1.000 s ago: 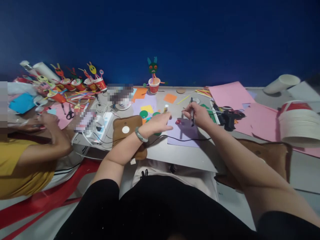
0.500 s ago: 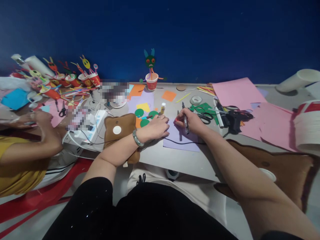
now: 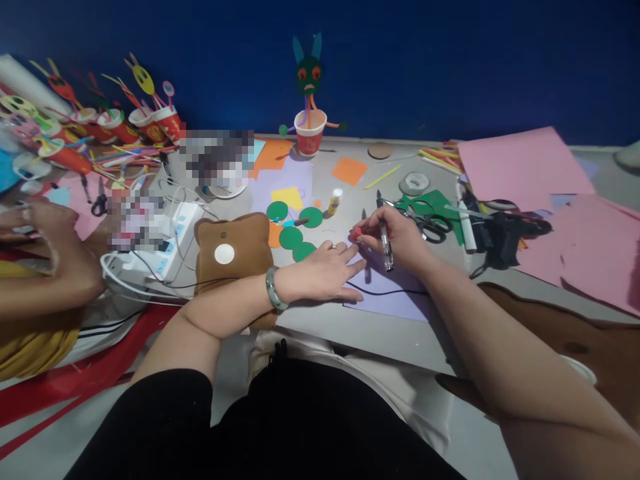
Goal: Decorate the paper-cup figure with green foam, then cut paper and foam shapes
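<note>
My left hand (image 3: 327, 272) lies flat with its fingers apart, fingertips reaching onto a sheet of purple paper (image 3: 395, 305). Across from it, my right hand (image 3: 397, 235) is closed. A dark pen with a clear barrel (image 3: 387, 252) sticks through its fingers, pointing back toward me. Thumb and fingertips also pinch a small red piece (image 3: 356, 233) just above the paper; its kind is unclear. Green paper circles (image 3: 291, 238) lie left of my left hand, with a glue stick (image 3: 335, 201) standing behind it. Scissors (image 3: 433, 227) rest on green paper (image 3: 435, 203) beyond my right hand.
A paper-cup figure with a green head (image 3: 310, 137) stands at the back. Tape (image 3: 415, 183), a black glue gun (image 3: 505, 237) and pink sheets (image 3: 525, 163) lie to the right. Brown cushion (image 3: 235, 243), power strip (image 3: 177, 240) and a co-worker's arm (image 3: 65, 260) are on the left.
My left hand has spread its fingers and lowered flat beside the purple paper. My right hand keeps the pen and red piece. The view has shifted, bringing the table closer.
</note>
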Demonstrator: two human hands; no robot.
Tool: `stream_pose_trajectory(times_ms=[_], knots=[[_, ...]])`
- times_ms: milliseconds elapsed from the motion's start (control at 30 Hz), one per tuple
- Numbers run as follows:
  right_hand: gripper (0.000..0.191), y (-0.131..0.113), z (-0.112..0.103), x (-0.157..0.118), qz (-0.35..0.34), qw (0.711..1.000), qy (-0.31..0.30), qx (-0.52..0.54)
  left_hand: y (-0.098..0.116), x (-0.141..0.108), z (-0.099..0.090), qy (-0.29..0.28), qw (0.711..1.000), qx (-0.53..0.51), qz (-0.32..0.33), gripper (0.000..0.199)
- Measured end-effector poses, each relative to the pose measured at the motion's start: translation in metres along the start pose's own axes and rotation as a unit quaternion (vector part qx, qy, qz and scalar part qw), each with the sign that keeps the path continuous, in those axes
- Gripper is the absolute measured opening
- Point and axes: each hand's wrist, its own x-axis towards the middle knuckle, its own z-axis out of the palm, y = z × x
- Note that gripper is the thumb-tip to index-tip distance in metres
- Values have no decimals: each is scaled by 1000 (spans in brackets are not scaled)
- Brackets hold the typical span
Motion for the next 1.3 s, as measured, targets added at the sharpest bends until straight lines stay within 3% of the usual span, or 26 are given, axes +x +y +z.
stream_pose_trajectory(times_ms=[100,200,300,533,1067,1300], knots=[[35,0,2,-1,-8,1000,-1,-25,-7,2,-10,-9,1000,-27,-6,44],[33,0,4,-1,-24,999,4,-47,-20,6,-17,30,993,-60,-99,24],[34,0,4,-1,-36,999,-5,-41,-29,9,-16,69,978,-82,-179,22],[34,2,4,-4,-30,999,-19,-35,-30,8,-14,76,967,-97,-225,25],[36,5,2,-7,-18,1000,-21,-4,-36,7,-22,88,963,-100,-234,29],[47,5,-1,-2,9,998,12,63,-32,4,-19,21,990,-77,-114,32]])
